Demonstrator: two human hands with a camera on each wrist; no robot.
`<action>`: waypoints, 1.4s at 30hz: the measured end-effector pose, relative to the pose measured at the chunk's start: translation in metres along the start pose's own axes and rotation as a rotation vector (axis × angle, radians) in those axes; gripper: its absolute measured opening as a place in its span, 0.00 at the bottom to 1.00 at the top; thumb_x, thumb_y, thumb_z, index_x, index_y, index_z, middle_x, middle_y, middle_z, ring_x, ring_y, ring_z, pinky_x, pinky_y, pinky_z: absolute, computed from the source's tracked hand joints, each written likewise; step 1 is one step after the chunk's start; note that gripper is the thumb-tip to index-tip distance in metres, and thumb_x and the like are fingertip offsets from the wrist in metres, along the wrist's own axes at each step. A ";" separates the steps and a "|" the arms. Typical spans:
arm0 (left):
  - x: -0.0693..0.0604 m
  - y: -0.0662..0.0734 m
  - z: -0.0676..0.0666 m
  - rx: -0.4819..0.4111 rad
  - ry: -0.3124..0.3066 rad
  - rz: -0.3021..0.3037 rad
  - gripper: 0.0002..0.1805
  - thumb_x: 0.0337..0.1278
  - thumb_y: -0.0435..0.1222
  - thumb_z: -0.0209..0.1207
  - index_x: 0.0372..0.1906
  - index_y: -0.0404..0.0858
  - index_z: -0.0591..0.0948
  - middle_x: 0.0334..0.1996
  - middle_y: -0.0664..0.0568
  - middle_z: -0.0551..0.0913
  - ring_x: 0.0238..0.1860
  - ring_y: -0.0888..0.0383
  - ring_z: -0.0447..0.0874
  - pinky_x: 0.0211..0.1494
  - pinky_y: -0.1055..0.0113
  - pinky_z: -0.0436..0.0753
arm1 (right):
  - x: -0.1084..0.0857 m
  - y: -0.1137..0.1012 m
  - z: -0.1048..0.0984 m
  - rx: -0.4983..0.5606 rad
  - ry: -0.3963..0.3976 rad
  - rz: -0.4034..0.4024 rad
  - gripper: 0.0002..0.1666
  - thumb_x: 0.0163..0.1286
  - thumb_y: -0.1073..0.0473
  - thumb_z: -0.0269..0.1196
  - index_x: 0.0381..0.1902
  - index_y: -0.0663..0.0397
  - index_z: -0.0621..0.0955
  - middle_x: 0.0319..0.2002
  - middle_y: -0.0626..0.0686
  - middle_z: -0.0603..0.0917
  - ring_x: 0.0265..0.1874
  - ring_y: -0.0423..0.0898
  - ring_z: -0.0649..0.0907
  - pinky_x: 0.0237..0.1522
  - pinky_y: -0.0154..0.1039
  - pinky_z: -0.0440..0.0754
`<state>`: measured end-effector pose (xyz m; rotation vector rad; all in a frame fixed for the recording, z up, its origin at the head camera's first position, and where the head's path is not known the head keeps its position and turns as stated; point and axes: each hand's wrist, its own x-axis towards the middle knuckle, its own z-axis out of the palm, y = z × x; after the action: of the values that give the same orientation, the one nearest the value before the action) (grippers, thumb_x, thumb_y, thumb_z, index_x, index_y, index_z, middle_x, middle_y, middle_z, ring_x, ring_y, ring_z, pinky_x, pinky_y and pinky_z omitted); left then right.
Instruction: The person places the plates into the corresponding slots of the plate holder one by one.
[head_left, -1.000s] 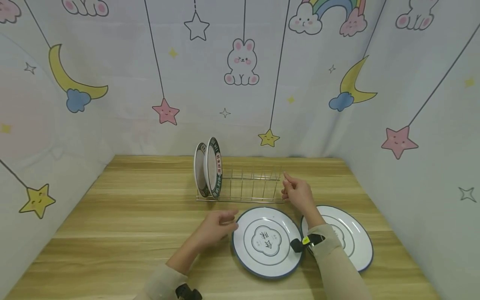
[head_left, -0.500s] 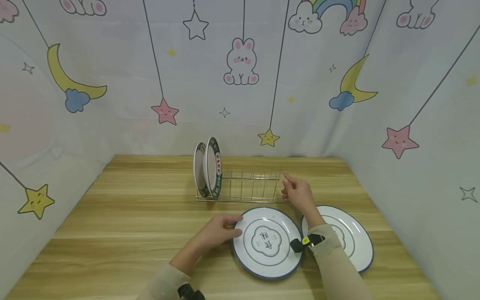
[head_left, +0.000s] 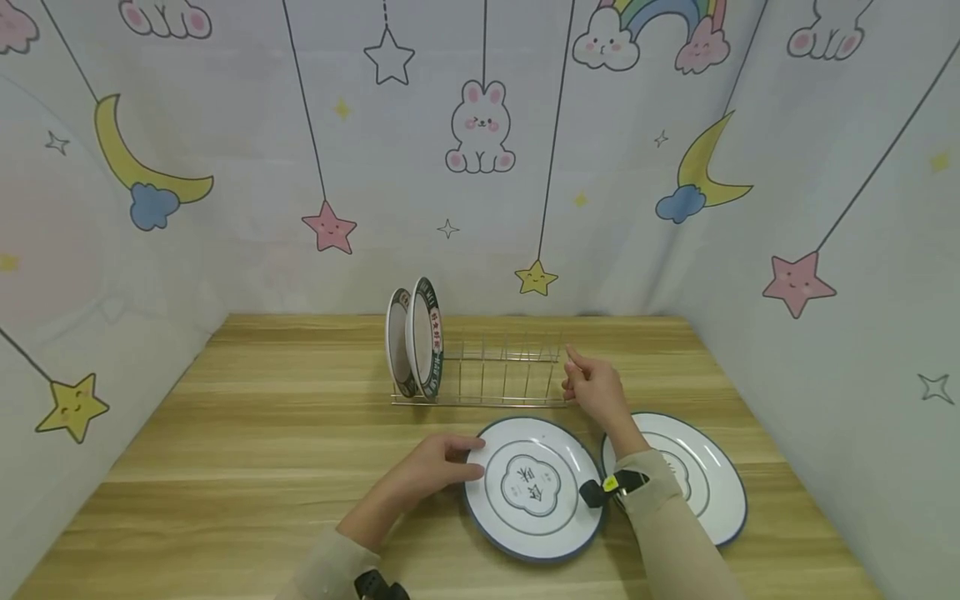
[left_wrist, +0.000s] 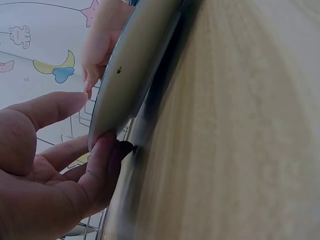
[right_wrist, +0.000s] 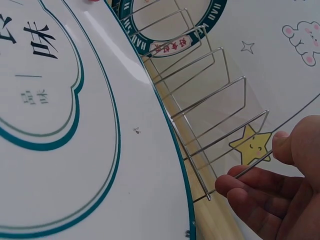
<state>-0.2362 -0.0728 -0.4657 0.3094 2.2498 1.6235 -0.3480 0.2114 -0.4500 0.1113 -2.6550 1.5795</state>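
Observation:
My left hand (head_left: 431,468) is at the left rim of a white plate (head_left: 531,533) with a blue edge. In the left wrist view its fingertips (left_wrist: 102,150) curl under the plate's rim, with the thumb (left_wrist: 65,105) on the upper side. Lettering within a flower-shaped outline marks the plate's middle. My right hand (head_left: 597,390) holds the right end of a wire dish rack (head_left: 504,403); in the right wrist view the end wire runs between thumb and fingers (right_wrist: 245,182). Two dark-rimmed plates (head_left: 427,333) stand upright in the rack's left slots.
A second blue-edged white plate (head_left: 712,475) lies at the right, partly hidden under my right forearm. The wooden table (head_left: 247,450) runs back to a white cloth backdrop (head_left: 247,275) printed with stars, moons and rabbits.
My left hand has moved right from just beside the blue-edged plate and taken hold of its left rim. The right hand has stayed on the rack's end.

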 end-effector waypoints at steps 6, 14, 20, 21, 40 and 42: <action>-0.002 -0.001 0.000 -0.012 0.011 -0.005 0.25 0.56 0.33 0.67 0.60 0.32 0.79 0.63 0.37 0.75 0.60 0.44 0.75 0.60 0.55 0.80 | 0.000 0.001 0.000 -0.008 -0.003 -0.010 0.26 0.78 0.56 0.54 0.72 0.50 0.69 0.33 0.60 0.83 0.30 0.51 0.86 0.39 0.46 0.88; -0.002 -0.003 0.000 -0.135 0.043 -0.069 0.22 0.56 0.27 0.66 0.57 0.31 0.81 0.54 0.35 0.81 0.44 0.51 0.85 0.42 0.58 0.88 | 0.001 0.000 -0.001 0.000 -0.004 0.007 0.27 0.78 0.56 0.54 0.72 0.49 0.68 0.34 0.61 0.84 0.29 0.49 0.86 0.40 0.47 0.88; -0.001 -0.004 0.000 -0.208 0.063 -0.081 0.23 0.54 0.24 0.64 0.58 0.30 0.81 0.50 0.35 0.83 0.41 0.51 0.86 0.39 0.58 0.88 | 0.000 -0.003 -0.002 0.008 -0.024 0.027 0.28 0.79 0.54 0.54 0.74 0.46 0.67 0.38 0.64 0.84 0.31 0.49 0.86 0.42 0.47 0.88; -0.001 -0.004 0.000 -0.213 0.067 -0.077 0.23 0.54 0.23 0.64 0.58 0.30 0.81 0.50 0.35 0.83 0.41 0.50 0.86 0.39 0.58 0.88 | 0.000 -0.003 -0.002 0.008 -0.029 0.029 0.28 0.79 0.53 0.53 0.74 0.46 0.66 0.39 0.64 0.84 0.31 0.49 0.86 0.42 0.47 0.88; -0.004 -0.009 -0.012 -0.253 0.111 -0.048 0.23 0.57 0.24 0.61 0.60 0.31 0.79 0.53 0.35 0.82 0.39 0.52 0.86 0.36 0.58 0.89 | 0.001 -0.001 0.001 0.061 0.001 0.031 0.30 0.79 0.44 0.49 0.74 0.47 0.66 0.39 0.59 0.84 0.33 0.50 0.86 0.40 0.52 0.87; -0.006 -0.009 -0.013 -0.265 0.114 -0.039 0.23 0.57 0.23 0.61 0.60 0.31 0.79 0.53 0.35 0.82 0.39 0.52 0.86 0.37 0.58 0.89 | 0.001 -0.001 0.002 0.068 0.006 0.027 0.30 0.79 0.45 0.50 0.74 0.47 0.67 0.38 0.59 0.84 0.32 0.51 0.85 0.39 0.53 0.87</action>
<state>-0.2358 -0.0888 -0.4693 0.1061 2.0704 1.9343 -0.3494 0.2090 -0.4500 0.0734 -2.6098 1.6756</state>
